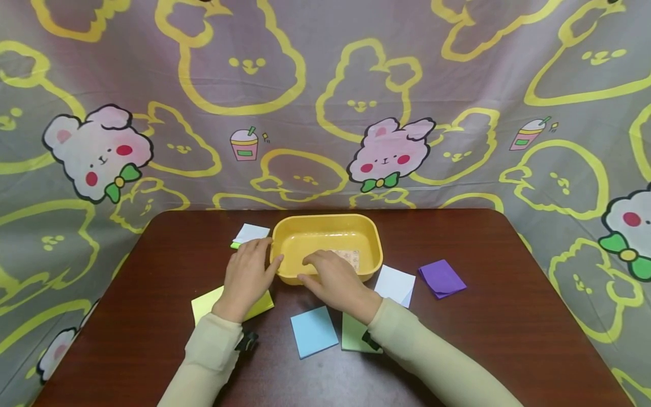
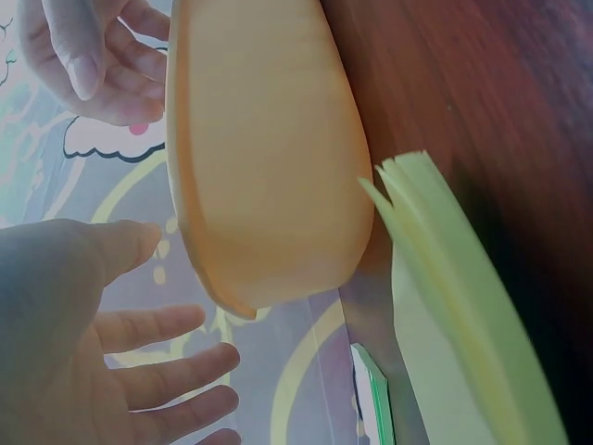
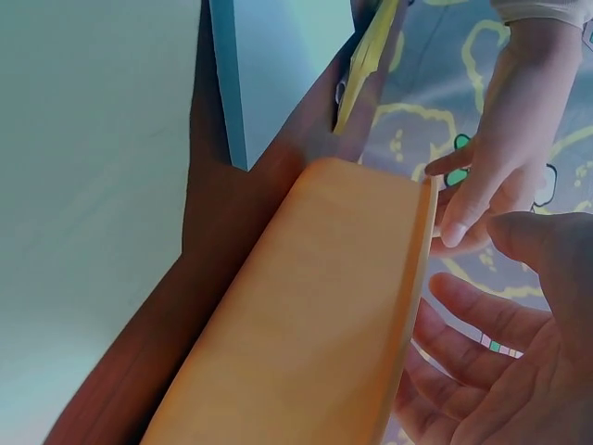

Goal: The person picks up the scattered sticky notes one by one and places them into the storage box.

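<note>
A yellow plastic basin stands at the far middle of the table. A beige patterned piece lies in it, partly covered by my right hand. My left hand hovers at the basin's left end, fingers spread and holding nothing in the left wrist view; contact with the rim is unclear. Over the near rim reaches my right hand, its fingers loosely bent above the basin's inside. Its thumb stands apart from the fingers in the right wrist view, and I see nothing gripped.
Around the basin lie sticky-note pads: yellow under my left hand, blue, green under my right wrist, white, purple. White and green notes lie behind left. A patterned curtain hangs behind the table.
</note>
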A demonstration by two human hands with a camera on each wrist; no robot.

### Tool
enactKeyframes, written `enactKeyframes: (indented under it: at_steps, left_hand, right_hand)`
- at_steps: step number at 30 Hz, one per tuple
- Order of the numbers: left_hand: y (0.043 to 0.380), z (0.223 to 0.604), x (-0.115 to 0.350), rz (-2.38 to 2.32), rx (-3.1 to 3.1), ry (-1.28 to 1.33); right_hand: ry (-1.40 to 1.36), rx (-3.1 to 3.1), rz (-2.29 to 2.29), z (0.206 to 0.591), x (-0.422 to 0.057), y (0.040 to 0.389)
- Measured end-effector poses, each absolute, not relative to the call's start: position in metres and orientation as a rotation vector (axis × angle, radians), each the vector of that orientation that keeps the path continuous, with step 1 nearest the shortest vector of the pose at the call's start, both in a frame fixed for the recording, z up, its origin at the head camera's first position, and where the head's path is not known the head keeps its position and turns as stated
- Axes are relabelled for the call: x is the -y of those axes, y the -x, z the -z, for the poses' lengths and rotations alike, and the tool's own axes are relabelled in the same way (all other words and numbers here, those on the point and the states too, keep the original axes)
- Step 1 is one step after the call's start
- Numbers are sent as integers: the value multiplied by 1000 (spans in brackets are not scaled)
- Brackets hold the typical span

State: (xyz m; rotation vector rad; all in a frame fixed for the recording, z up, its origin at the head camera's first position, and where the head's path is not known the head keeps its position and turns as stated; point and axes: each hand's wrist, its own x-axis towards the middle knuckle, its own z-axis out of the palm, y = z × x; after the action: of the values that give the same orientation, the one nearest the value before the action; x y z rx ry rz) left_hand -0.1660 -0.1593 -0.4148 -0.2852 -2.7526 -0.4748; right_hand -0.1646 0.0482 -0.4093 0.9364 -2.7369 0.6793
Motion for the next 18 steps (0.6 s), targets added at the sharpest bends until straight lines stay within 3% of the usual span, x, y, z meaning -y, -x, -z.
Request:
enactKeyframes:
  at_steps: [18]
  left_hand:
    - [174, 415, 179, 501, 2729, 251]
  right_hand:
    - [-967, 2734, -695, 404, -42, 166]
